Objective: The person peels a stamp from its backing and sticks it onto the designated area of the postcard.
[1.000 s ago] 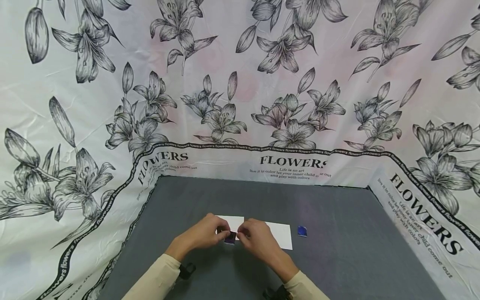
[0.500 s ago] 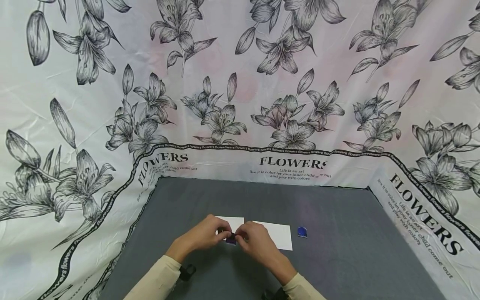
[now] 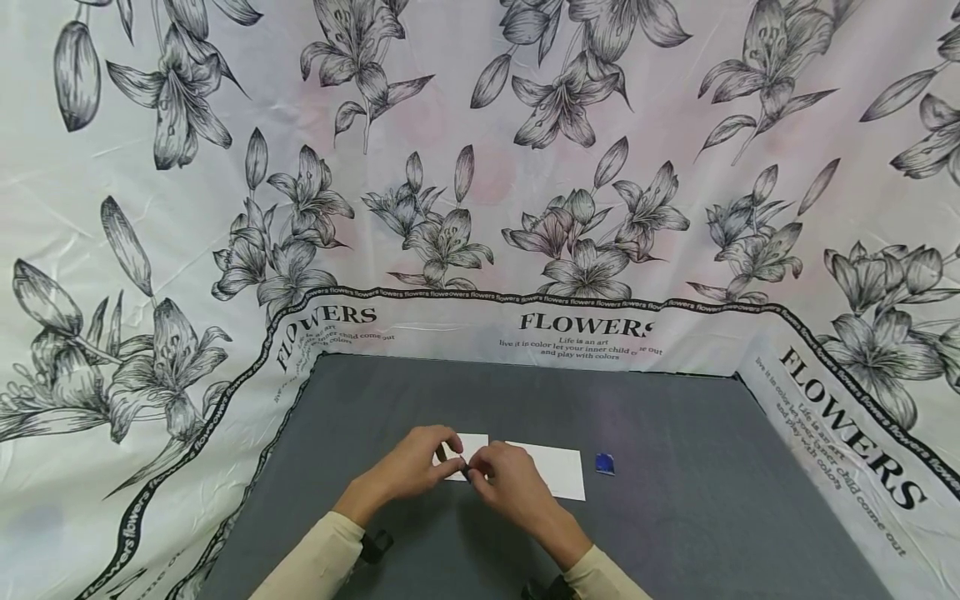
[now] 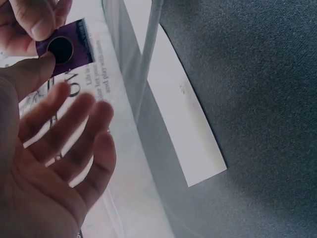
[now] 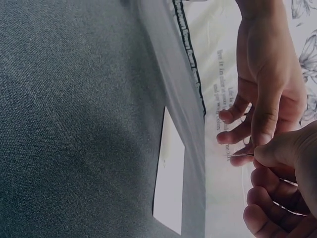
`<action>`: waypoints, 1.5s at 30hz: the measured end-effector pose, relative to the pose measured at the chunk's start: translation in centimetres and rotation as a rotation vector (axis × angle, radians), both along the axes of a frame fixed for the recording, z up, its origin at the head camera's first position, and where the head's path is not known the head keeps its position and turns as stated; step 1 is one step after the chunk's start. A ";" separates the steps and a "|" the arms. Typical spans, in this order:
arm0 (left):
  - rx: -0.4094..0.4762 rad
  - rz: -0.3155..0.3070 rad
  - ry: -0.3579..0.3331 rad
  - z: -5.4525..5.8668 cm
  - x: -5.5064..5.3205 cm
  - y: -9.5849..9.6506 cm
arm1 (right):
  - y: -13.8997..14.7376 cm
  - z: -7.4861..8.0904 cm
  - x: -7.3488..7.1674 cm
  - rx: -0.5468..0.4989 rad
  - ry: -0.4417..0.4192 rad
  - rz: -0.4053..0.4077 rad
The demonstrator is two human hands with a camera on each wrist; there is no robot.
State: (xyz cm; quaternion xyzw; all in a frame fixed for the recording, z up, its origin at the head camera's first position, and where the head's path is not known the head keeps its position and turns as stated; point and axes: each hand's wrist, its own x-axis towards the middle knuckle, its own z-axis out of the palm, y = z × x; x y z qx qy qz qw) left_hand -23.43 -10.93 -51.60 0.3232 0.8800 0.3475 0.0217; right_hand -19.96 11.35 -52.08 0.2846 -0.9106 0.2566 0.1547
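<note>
A small square purple sachet (image 4: pixel 77 54), with a crimped edge and a dark round spot, is raised between the two hands. My right hand (image 3: pixel 517 483) pinches it by a corner, fingertips together. My left hand (image 3: pixel 408 462) is beside it: in the left wrist view the left thumb touches the sachet's near edge, while the left fingers (image 4: pixel 89 109) spread loosely apart from it. From the right wrist the sachet (image 5: pixel 242 155) appears almost edge-on as a thin line. Its reverse side is hidden.
White paper pieces (image 3: pixel 555 472) lie flat on the dark grey table (image 3: pixel 675 517) behind the hands. To their right is a small blue packet (image 3: pixel 604 464). A flower-printed white sheet (image 3: pixel 450 325) surrounds the table at the back and sides.
The purple sachet, flat towards the head camera before, is now turned nearly edge-on. My right fingers moved in and took hold of it, and the left index finger lifted away from the thumb.
</note>
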 end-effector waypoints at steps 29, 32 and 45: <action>0.029 -0.081 -0.082 -0.5 -0.1 0.4 | -0.1 -0.1 0.1 -0.030 0.021 0.049; 0.032 -0.084 -0.084 -0.5 0.0 0.4 | -0.1 -0.1 0.1 -0.032 0.012 0.047; 0.048 -0.094 -0.084 -0.3 0.2 0.2 | -0.2 0.1 0.2 -0.081 -0.041 0.039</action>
